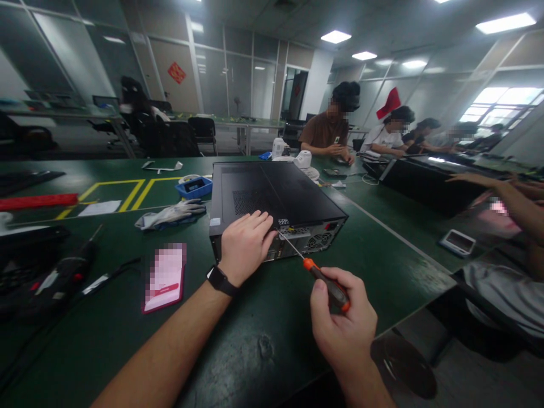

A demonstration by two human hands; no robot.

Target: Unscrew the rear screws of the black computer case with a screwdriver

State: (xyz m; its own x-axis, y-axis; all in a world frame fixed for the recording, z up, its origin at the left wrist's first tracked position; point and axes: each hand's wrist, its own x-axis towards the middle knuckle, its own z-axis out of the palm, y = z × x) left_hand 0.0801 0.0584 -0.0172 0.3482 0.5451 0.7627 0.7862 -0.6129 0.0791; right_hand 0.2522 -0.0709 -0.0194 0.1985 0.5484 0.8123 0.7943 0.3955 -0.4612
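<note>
On the green table behind the computer case stands a small blue bin; something flat and dark lies inside it, but it is too small to tell what it is.

The computer case is black and lies on its side near the middle of the table, in front of the person. Its top panel is flat and smooth, with a field of small vent holes on the left part. The back side faces the person and shows grey metal, a round fan grille on the right and several ports.

The left hand rests flat on the near edge of the case's top panel, the fingers stretched and close together, gripping nothing. A black watch sits on this wrist. The right hand is closed around the orange and black handle of a screwdriver. The thin metal shaft points up and to the left, and its tip touches the back of the case, just beside the left hand's fingers.

To the left of the case lie grey gloves and a phone. Other people sit further along the table.
</note>
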